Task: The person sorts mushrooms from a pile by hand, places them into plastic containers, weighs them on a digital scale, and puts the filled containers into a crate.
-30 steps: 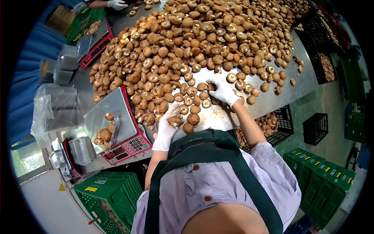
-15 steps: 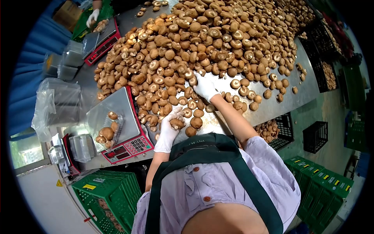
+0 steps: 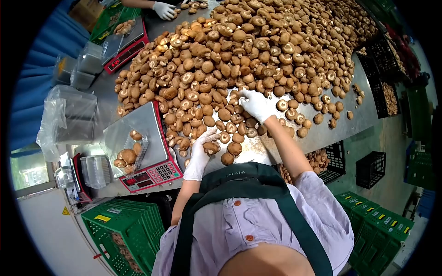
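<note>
My left hand, in a white glove, is closed around a brown shiitake mushroom at the near edge of the table, beside the red scale. Farther up and to the right, my right hand, also gloved, has its fingers curled at a shiitake mushroom on the front edge of the big mushroom pile; the fingertips are partly hidden. Between the hands several loose mushrooms lie on the metal table. On the scale a clear plastic tray holds several mushrooms.
Stacked clear trays stand left of the scale. A second red scale is at the back left, where a co-worker's gloved hand touches mushrooms. Green crates stand below left, black crates at right.
My right hand has shifted slightly right along the pile's edge. My left hand still holds its mushroom. The co-worker's hand has moved right, from beside the back scale to the mushrooms.
</note>
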The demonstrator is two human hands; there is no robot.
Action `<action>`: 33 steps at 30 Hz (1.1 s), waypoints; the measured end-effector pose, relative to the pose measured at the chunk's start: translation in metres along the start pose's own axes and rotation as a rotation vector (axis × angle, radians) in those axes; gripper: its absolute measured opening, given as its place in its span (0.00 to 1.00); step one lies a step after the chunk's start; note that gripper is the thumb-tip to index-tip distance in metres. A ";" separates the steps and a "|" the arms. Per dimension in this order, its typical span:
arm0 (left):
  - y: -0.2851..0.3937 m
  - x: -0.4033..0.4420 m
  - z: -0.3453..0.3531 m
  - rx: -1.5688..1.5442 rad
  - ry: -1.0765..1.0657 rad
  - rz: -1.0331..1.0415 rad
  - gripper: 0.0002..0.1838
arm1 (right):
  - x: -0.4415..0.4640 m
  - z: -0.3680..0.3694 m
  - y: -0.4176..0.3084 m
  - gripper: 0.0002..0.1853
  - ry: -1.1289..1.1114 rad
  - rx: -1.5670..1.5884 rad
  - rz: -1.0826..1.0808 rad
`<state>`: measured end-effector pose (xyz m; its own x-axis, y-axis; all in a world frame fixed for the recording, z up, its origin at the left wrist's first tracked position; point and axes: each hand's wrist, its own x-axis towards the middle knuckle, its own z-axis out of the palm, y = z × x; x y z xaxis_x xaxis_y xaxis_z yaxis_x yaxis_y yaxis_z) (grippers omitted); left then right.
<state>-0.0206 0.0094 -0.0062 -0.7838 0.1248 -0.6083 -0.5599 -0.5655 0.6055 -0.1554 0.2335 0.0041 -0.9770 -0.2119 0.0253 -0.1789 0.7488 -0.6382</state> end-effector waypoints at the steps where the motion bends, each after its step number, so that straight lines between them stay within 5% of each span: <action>1: 0.000 -0.001 -0.001 -0.011 0.000 0.004 0.22 | 0.005 0.001 -0.015 0.18 -0.021 -0.043 -0.027; 5: 0.003 -0.009 -0.001 -0.014 0.053 0.023 0.21 | 0.009 0.044 -0.015 0.26 -0.098 -0.287 -0.110; 14: 0.024 -0.014 -0.012 0.428 0.135 0.318 0.19 | -0.027 0.004 -0.019 0.15 -0.401 -0.360 -0.141; 16: 0.023 0.006 -0.019 0.687 0.127 0.569 0.19 | -0.032 0.004 -0.025 0.14 -0.202 -0.287 -0.280; 18: 0.041 0.007 0.003 1.161 0.318 0.430 0.23 | -0.028 0.013 -0.040 0.16 -0.089 -0.089 -0.258; 20: 0.039 0.017 0.018 1.656 0.349 0.782 0.25 | -0.024 0.033 -0.046 0.20 -0.197 -0.316 -0.403; 24: 0.020 0.047 0.040 2.135 0.317 0.652 0.15 | -0.019 0.034 -0.049 0.21 -0.296 -0.222 -0.349; 25: 0.018 0.049 0.039 2.097 0.254 0.787 0.09 | -0.019 0.030 -0.046 0.21 -0.324 -0.180 -0.271; 28: 0.021 0.037 0.045 1.908 -0.008 0.566 0.09 | -0.031 0.023 -0.032 0.21 -0.218 -0.048 -0.229; 30: 0.030 0.023 0.048 1.852 0.004 0.456 0.14 | -0.039 0.009 -0.034 0.22 -0.232 0.089 -0.144; 32: 0.030 0.012 0.042 1.434 0.133 0.486 0.14 | -0.043 0.003 -0.030 0.22 -0.112 0.247 -0.057; 33: 0.030 0.011 0.033 1.119 -0.017 0.475 0.20 | -0.045 0.001 -0.028 0.23 -0.110 0.387 0.014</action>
<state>-0.0549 0.0202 0.0223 -0.9726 0.1119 -0.2038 -0.1317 0.4571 0.8796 -0.1065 0.2215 0.0198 -0.9569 -0.2850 -0.0549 -0.0880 0.4649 -0.8810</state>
